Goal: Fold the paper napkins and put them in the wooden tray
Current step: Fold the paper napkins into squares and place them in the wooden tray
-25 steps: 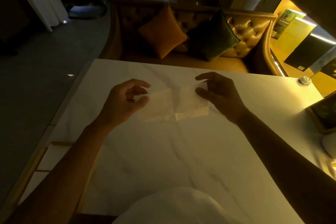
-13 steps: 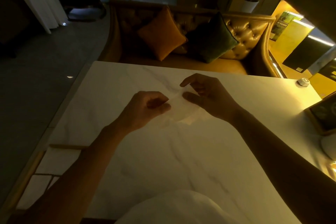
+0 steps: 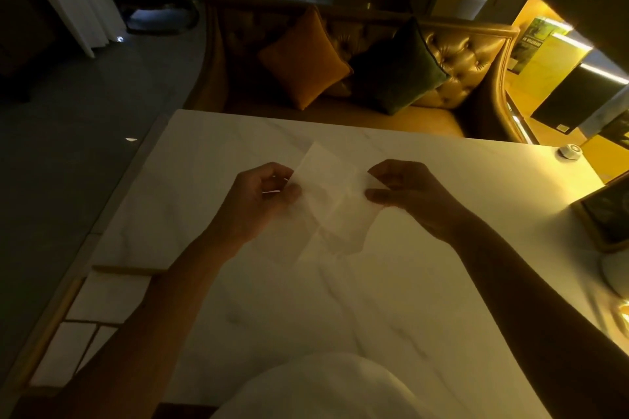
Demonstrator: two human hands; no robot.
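A thin white paper napkin [image 3: 332,201] is held just above the white marble table [image 3: 306,299], spread open in a diamond shape with crease lines showing. My left hand [image 3: 258,197] pinches its left corner. My right hand [image 3: 405,194] pinches its right corner. One corner points away from me and the lower part hangs toward the table. A wooden tray [image 3: 592,228] with a dark inside sits at the right edge of the table, partly cut off by the frame.
A small round white object [image 3: 569,151] lies at the table's far right corner. A white plate rim [image 3: 616,274] shows at the right edge. Behind the table stands a tufted sofa [image 3: 459,54] with an orange cushion [image 3: 303,58] and a dark green cushion [image 3: 398,68].
The napkin was stretched wide as a folded strip, then my hands came together at the middle. Now they have moved apart again and the napkin is spread open as a diamond.
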